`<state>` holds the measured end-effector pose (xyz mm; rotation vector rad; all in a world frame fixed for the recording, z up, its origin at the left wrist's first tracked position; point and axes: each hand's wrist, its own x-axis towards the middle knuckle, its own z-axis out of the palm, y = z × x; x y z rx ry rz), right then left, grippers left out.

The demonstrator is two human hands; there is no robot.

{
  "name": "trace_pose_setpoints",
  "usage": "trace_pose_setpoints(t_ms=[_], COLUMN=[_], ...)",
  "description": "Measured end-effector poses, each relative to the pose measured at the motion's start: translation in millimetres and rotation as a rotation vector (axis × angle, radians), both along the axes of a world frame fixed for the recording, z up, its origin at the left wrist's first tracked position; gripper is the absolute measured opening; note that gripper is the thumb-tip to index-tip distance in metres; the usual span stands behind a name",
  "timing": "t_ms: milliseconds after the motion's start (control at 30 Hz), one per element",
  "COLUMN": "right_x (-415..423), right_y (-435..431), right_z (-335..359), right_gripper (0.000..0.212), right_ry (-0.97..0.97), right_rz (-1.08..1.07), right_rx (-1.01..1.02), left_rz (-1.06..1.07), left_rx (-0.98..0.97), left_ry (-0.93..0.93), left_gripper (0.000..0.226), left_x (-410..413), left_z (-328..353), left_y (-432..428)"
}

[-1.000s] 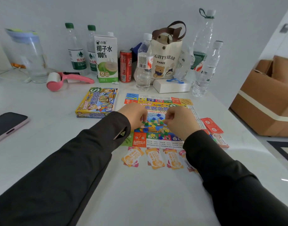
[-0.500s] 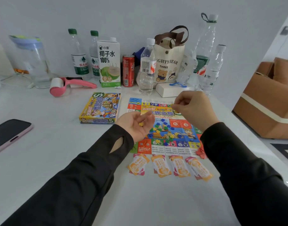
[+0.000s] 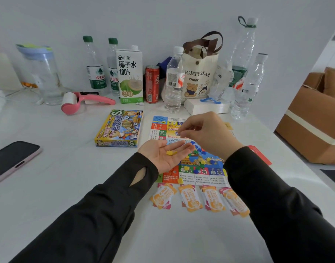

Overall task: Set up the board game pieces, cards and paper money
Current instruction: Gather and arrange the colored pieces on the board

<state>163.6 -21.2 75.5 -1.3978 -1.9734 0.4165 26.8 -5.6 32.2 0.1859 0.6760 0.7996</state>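
The colourful game board (image 3: 159, 128) lies flat on the white table, partly hidden by my hands. Small blue, green and yellow pieces (image 3: 200, 158) are heaped in its middle. My left hand (image 3: 162, 158) is held palm up over the board's left edge, with a few yellow pieces (image 3: 171, 153) lying in the palm. My right hand (image 3: 204, 131) hovers just above it, fingertips pinched together, and I see nothing between them. Several orange cards (image 3: 191, 198) lie in a row along the board's near side. Red cards (image 3: 261, 154) show right of my right sleeve. The game box (image 3: 121, 128) sits left of the board.
Along the wall stand water bottles (image 3: 174, 80), a coconut water carton (image 3: 130, 76), a red can (image 3: 152, 84), a tote bag (image 3: 200, 73), a jug (image 3: 41, 73) and a pink roller (image 3: 81, 101). A phone (image 3: 13, 160) lies far left. A cardboard box (image 3: 314, 120) sits beyond the right edge.
Both hands lifted off the piece pile. My left hand turned palm up and now carries yellow pieces; my right hand rose and came over the palm.
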Motion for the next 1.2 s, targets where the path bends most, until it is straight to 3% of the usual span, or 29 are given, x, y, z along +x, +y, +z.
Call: trace_pose_setpoints(t_ms=[200, 267, 367, 467, 567, 800, 933, 1100, 1200], right_x=[6, 7, -1, -11, -15, -20, -13, -5, -10], right_y=[5, 3, -5, -11, -12, -14, -12, -4, -1], right_z=[-4, -3, -5, -13, -19, -20, -10, -2, -13], right_gripper=[0.011, 0.010, 0.008, 0.006, 0.014, 0.009, 0.010, 0.009, 0.008], right_ry=[0.086, -0.079, -0.377, -0.532, -0.573, -0.629, -0.469, 0.023, 0.018], right_rz=[-0.133, -0.107, 0.122, 0.257, 0.279, 0.302, 0.236, -0.009, 0.010], right_rx=[0.044, -0.044, -0.296, -0.421, -0.455, -0.455, -0.424, -0.026, -0.022], left_rz=[0.118, 0.216, 0.312, 0.319, 0.337, 0.358, 0.305, 0.116, 0.070], left_rx=[0.040, 0.052, 0.056, 0.076, 0.078, 0.063, 0.138, 0.136, 0.097], left_ry=[0.008, 0.011, -0.009, -0.033, -0.041, -0.014, 0.024, 0.105, 0.094], left_gripper=[0.040, 0.034, 0.028, 0.017, 0.021, 0.037, 0.030, 0.032, 0.036], left_x=[-5, -9, -15, -21, -24, -22, -20, -11, -8], left_z=[-2, -4, -8, -10, -11, -11, -8, -3, -2], left_y=[4, 8, 14, 18, 20, 18, 13, 6, 5])
